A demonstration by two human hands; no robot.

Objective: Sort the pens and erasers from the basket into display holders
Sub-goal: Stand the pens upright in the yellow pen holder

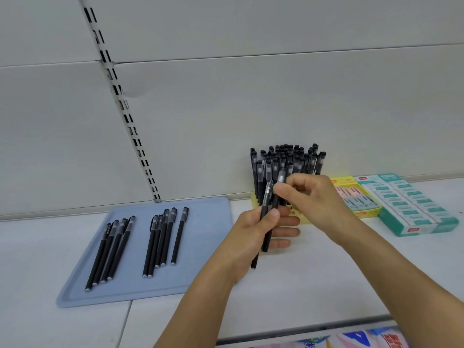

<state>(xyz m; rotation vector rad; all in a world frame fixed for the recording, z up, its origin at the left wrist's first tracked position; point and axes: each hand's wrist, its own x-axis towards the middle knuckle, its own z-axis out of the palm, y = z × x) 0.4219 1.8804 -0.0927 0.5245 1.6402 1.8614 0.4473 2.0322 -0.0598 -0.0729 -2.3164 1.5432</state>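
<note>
Holding two slim black pens (265, 222) upright above the white shelf surface (288, 285), the left hand (253, 237) has its thumb pressed on the front of the barrels while the other fingers lie almost straight behind them, so the pens are pinched between thumb and fingers. The right hand (311, 197) comes from 4 o'clock and its thumb and index finger close narrowly on the capped top of one of these pens; the remaining fingers are curled loosely. Just behind both hands, at 12 o'clock from them, the yellow display holder (254, 200) stands against the white back wall (251, 96), and it is full of upright black pens with clear caps (288, 159). At 9 o'clock from the hands lies a flat light blue plastic tray (200, 247), and on it rest two groups of black pens: four pens (110, 252) on the left part and about six pens (163, 237) on the right part, all lying with caps toward the wall. At 3 o'clock from the holder sit a yellow box of pink and blue erasers (356, 197) and, touching it on the right, a teal and white box of erasers (411, 204). A white slotted metal rail (120, 101) runs up the wall.
</note>
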